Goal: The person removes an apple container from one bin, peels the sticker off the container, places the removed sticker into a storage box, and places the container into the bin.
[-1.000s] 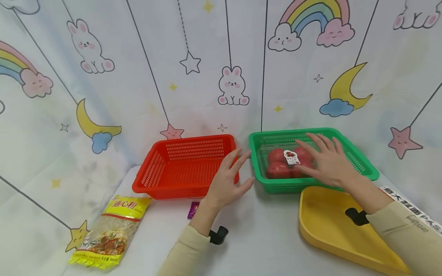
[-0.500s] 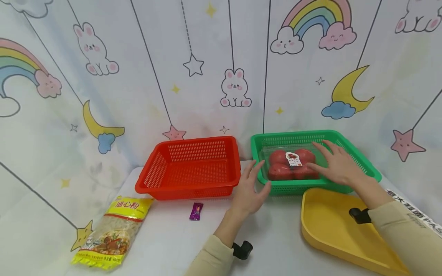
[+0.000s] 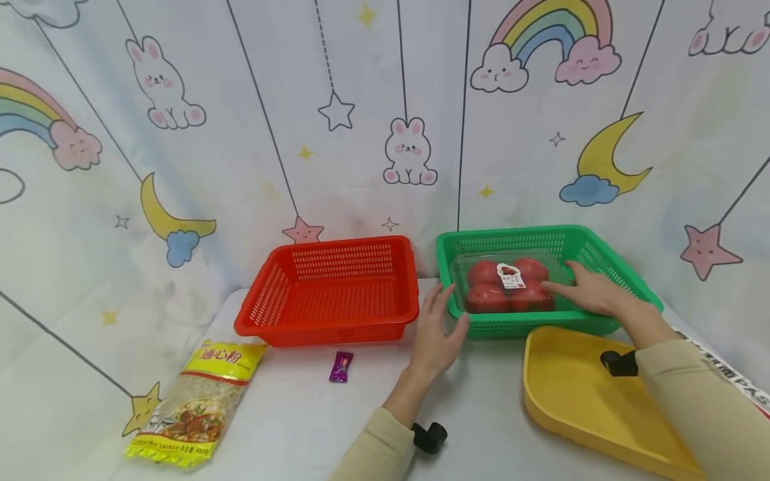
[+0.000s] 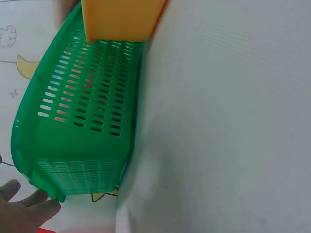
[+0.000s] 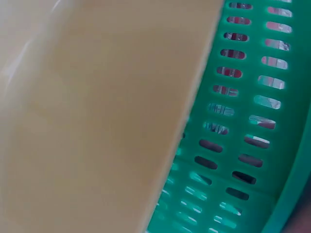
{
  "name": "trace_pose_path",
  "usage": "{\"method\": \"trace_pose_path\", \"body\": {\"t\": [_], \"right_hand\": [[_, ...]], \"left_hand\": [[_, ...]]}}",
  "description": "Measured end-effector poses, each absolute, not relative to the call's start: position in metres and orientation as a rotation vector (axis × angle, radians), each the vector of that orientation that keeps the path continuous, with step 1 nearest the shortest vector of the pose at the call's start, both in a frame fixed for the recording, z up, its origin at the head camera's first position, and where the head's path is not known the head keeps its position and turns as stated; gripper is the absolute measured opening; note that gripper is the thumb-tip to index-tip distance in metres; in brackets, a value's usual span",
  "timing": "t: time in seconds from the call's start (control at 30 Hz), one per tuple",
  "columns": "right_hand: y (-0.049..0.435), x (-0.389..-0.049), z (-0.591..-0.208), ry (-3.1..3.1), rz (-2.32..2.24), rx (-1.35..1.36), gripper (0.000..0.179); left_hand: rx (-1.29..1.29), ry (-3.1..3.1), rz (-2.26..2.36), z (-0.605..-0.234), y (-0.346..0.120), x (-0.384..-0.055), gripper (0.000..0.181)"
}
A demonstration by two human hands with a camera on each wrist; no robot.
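A clear plastic box of red tomatoes (image 3: 488,298), with a white label on top, lies in the left part of a green slotted basket (image 3: 517,326). My right hand (image 3: 592,290) reaches into that basket at the box's right end, thumb stretched over its near right corner; the other fingertips are partly hidden. By the basket's left front corner, my left hand (image 3: 434,342) is spread with fingers apart. In the left wrist view the left fingers (image 4: 46,209) are at the green rim; whether they touch it I cannot tell.
A red basket (image 3: 325,333) stands left of the green one. A purple wrapped sweet (image 3: 340,367) and a yellow-ended pasta bag (image 3: 201,401) lie on the white table (image 3: 289,427). A yellow tray (image 3: 595,394) sits under my right forearm, with a printed PASTA pack (image 3: 736,381) beside it.
My left hand has moved right, from the red basket's corner to the green basket's left corner. My right hand has shifted right and sunk lower into the green basket.
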State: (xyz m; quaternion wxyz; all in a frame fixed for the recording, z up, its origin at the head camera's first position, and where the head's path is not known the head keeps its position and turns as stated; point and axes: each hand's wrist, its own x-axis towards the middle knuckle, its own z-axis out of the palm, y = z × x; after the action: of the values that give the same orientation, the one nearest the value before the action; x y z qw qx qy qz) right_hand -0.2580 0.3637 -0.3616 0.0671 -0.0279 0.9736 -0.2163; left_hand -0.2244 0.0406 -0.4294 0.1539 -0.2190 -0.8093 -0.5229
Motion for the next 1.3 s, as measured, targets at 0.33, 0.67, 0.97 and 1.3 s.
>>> {"method": "trace_pose_path", "body": {"t": [0.33, 0.67, 0.97, 1.3], "right_hand": [[0.360, -0.265, -0.360, 2.883, -0.621, -0.050, 0.100], [0.364, -0.269, -0.360, 2.824, -0.580, -0.049, 0.098], [0.368, -0.270, -0.355, 2.718, -0.751, 0.001, 0.092], [0.374, -0.271, -0.358, 2.612, -1.039, 0.123, 0.075]], "left_hand": [[-0.514, -2.118, -1.743, -0.444, 0.048, -0.232, 0.048], [-0.452, -2.035, -1.889, -0.451, 0.054, -0.235, 0.046], [-0.372, -1.956, -1.961, -0.453, 0.062, -0.235, 0.043], [-0.333, -1.963, -1.962, -0.453, 0.065, -0.236, 0.042]]}}
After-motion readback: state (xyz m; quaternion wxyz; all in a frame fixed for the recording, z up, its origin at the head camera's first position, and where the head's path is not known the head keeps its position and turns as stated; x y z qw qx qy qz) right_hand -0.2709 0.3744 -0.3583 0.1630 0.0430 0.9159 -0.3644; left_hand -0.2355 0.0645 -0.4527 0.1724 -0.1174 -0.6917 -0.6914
